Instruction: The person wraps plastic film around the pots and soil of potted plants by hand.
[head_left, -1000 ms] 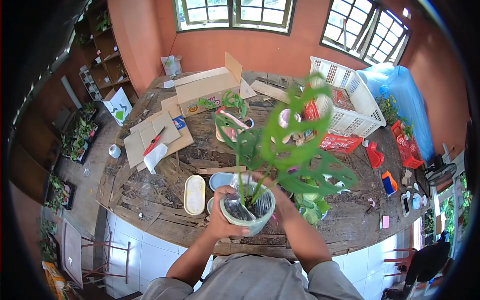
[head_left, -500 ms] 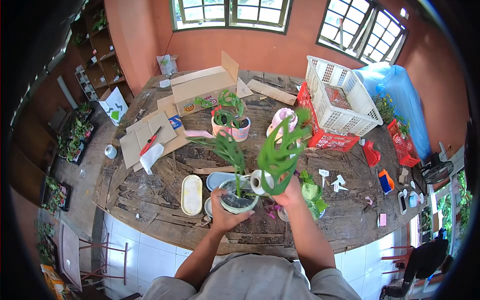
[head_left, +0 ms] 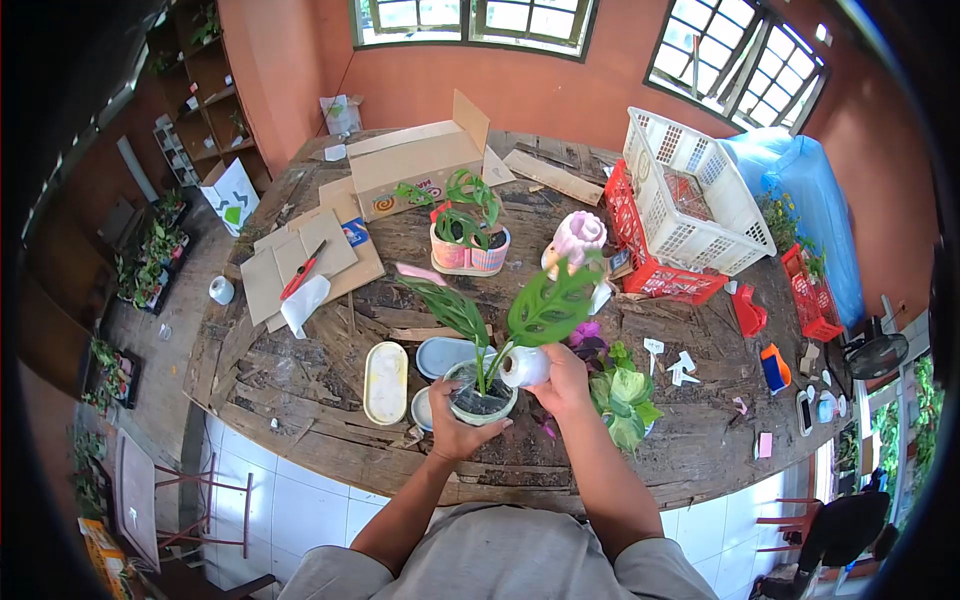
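Note:
My left hand (head_left: 457, 430) is wrapped round the left side of a pale green pot (head_left: 483, 413), which holds a plant with large split leaves (head_left: 550, 308). Clear plastic covers part of the pot's top. In my right hand (head_left: 563, 380) is a white roll (head_left: 524, 367), held on its side just above the pot's right rim, beside the stems. A blue-grey tray (head_left: 443, 355) and a cream oval tray (head_left: 386, 384) lie to the left of the pot. Right of my right hand stands a light green leafy plant (head_left: 626, 395).
On the wooden table (head_left: 330, 400) are cardboard pieces with red scissors (head_left: 305, 270), an open carton (head_left: 415, 170), a pink planter (head_left: 469, 252), a pink flower-shaped pot (head_left: 580, 238), a white crate (head_left: 690, 200) on a red one, white labels (head_left: 682, 368) and a phone (head_left: 805, 412).
The pot has gone down and left from its earlier place between both hands. My right hand has let go of the pot and now holds the white roll beside the stems.

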`<state>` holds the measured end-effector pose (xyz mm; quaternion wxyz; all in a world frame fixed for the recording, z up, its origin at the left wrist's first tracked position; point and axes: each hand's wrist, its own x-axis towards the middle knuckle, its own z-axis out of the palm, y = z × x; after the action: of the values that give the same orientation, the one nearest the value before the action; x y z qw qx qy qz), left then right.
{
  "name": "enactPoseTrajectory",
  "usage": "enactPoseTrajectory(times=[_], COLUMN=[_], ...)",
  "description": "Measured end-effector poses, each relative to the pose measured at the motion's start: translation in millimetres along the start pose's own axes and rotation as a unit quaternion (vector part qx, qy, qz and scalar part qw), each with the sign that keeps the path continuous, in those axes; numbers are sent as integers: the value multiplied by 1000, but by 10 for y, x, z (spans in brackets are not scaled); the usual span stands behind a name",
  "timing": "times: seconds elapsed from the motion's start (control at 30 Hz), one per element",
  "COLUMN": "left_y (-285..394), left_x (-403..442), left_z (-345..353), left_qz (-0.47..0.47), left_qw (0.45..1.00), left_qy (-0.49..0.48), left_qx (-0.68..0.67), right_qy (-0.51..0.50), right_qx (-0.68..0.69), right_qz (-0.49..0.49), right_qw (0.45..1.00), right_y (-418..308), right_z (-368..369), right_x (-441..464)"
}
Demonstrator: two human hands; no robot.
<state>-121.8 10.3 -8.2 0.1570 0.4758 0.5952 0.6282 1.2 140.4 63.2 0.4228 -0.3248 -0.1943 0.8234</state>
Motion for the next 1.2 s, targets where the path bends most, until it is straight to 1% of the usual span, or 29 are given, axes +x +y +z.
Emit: enactPoseTrajectory(times=[0.03,0.07,0.1,0.13,0.17,0.23,0.27,0.3,0.37,0.4,0.43,0.5,0.57,0.63,0.7,0.73,0.77,0.8,0.83,0.87,0.9,0.93,0.97,1.03,1.1,1.17,1.2], left_y=[-2,-13,-30,-51,-80,-129,-181,-156,-103,-92,-90,-84,-118,-122,-53,33,69,32,-40,-127,-166,-186,-237,-299,-380,-522,-404], left_x=[3,-3,-25,-39,-56,-64,-53,-70,-83,-82,-93,-87,-97,-71,-31,11,46,47,70,97,145,211,219,271,254,177,166], left_z=[8,9,15,28,39,55,91,93,81,80,86,125,160,156,91,33,-28,-95,-179,-268,-359,-460,-475,-457,-402,-345,-320], left_qz=[5,5,15,24,20,-25,-35,-39,-1,27,25,-27,-46,-51,-41,-16,10,14,17,-17,-51,-81,-80,-64,-52,-95,-97], left_qw=[1000,1000,999,996,996,992,993,993,989,987,988,986,985,985,987,986,983,979,978,982,976,970,970,968,972,972,969], left_qy=[4,4,12,21,21,43,60,63,47,41,36,63,71,57,39,1,-36,-78,-77,-143,-207,-219,-219,-223,-213,-190,-171], left_qx=[11,11,49,86,87,114,94,96,138,150,151,151,148,156,151,166,182,190,191,123,54,69,69,-93,-90,-102,-150], right_qy=[-1,-13,-25,-24,-1,44,87,86,104,97,101,65,71,82,69,50,49,7,-35,-21,-21,-33,-44,-41,-34,-43,-43], right_qx=[0,-33,-65,-66,-84,-119,-144,-147,-177,-179,-176,-227,-240,-253,-265,-282,-282,-277,-272,-302,-302,-303,-303,-291,-278,-261,-260], right_qz=[1,-12,-25,-24,-15,5,6,11,-33,-22,-20,-22,2,59,79,97,95,109,123,102,100,115,132,135,139,145,142], right_qw=[1000,999,997,997,996,992,986,985,978,979,979,972,968,962,959,953,953,955,954,948,948,945,943,946,950,953,954], right_y=[47,96,123,140,167,213,228,229,208,180,199,239,271,335,354,339,340,359,365,375,359,341,341,335,332,309,275], right_z=[-43,-96,-119,-148,-186,-140,-125,-108,-122,-159,-248,-405,-463,-475,-461,-453,-477,-510,-506,-498,-508,-524,-539,-483,-483,-487,-461], right_x=[50,84,73,62,42,-74,-176,-248,-338,-384,-405,-433,-472,-493,-467,-431,-396,-351,-323,-286,-254,-222,-199,-210,-230,-212,-223])
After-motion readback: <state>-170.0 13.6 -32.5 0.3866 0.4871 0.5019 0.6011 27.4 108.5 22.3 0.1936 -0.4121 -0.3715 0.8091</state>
